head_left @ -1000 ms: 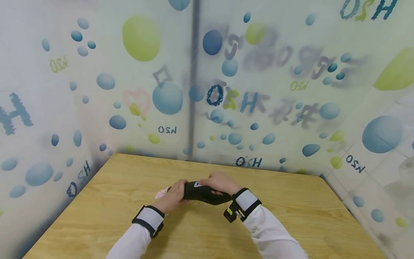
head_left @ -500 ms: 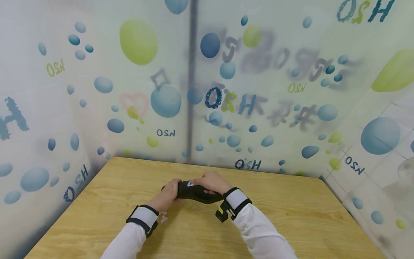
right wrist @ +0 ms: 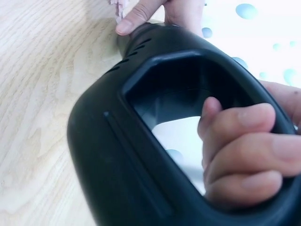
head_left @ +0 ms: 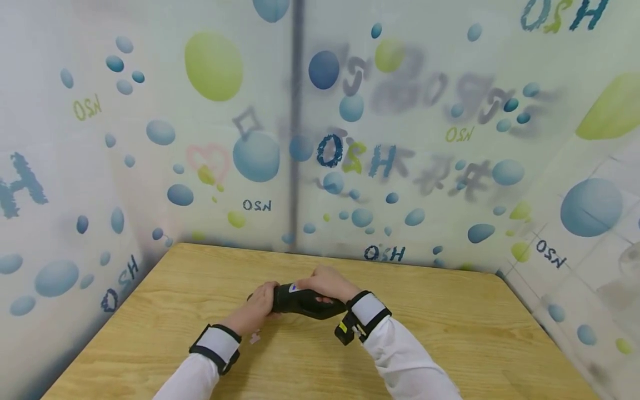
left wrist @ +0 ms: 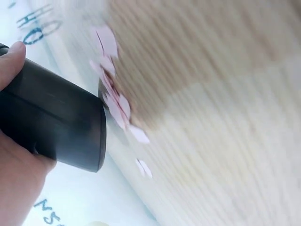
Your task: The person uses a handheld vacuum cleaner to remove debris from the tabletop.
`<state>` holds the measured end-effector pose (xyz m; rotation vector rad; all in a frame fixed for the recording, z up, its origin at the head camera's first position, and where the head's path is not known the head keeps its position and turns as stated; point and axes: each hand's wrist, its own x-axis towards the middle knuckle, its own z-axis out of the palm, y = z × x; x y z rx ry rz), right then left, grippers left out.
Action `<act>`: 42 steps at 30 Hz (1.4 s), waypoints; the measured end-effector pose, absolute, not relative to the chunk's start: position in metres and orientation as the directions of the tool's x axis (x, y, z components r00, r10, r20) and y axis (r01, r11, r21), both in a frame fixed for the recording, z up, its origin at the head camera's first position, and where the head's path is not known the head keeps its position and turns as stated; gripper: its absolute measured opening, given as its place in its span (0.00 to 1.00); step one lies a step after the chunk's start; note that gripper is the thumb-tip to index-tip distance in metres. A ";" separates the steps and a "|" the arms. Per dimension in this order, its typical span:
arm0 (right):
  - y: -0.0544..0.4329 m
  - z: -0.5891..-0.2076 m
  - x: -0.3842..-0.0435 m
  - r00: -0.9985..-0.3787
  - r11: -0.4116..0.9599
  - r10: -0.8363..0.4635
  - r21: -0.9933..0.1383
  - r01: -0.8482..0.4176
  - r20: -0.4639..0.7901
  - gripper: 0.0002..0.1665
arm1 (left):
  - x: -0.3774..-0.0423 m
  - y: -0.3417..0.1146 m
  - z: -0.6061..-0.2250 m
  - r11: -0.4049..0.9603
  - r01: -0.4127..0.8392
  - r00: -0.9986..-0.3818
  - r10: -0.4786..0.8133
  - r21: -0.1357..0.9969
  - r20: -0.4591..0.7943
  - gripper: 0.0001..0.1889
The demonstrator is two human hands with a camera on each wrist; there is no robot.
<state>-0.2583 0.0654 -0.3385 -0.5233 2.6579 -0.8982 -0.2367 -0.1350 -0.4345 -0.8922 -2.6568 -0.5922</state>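
A black handheld vacuum cleaner [head_left: 305,304] is held low over the wooden table by both hands. My right hand [head_left: 331,282] grips its loop handle; in the right wrist view the fingers [right wrist: 244,160] curl through the opening. Farther forward, my left hand [head_left: 261,301] wraps around the nozzle end, which the left wrist view shows as a wide black tube [left wrist: 61,113]. Right at the tube's mouth lies a loose line of pink paper scraps [left wrist: 117,106] on the tabletop. In the head view just a few scraps [head_left: 255,336] show beside the left wrist; others are hidden behind the hand.
The wooden table [head_left: 450,328] reaches back to a wall covering [head_left: 425,139] printed with blue and green dots and lettering. Similar walls stand at the left and right sides. Both wrists wear a strapped band, with a small black camera [head_left: 344,331] at the right one.
Both hands and the vacuum cleaner have shifted left. The pink scraps formerly visible beyond the left hand are now covered in the head view, while a few show below that wrist.
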 end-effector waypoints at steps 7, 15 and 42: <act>0.081 -0.329 -0.252 -0.864 0.723 -0.470 -0.641 -0.258 -0.182 0.26 | -0.227 -0.118 -0.433 0.714 0.623 -0.772 0.500 0.318 0.392 0.28; 0.098 -0.322 -0.245 -0.851 0.719 -0.473 -0.658 -0.223 -0.229 0.25 | -0.217 -0.105 -0.429 0.678 0.619 -0.785 0.531 0.397 0.318 0.29; 0.069 -0.328 -0.246 -0.859 0.736 -0.455 -0.642 -0.214 -0.236 0.25 | -0.234 -0.146 -0.439 0.467 0.566 -0.767 0.601 0.680 0.226 0.31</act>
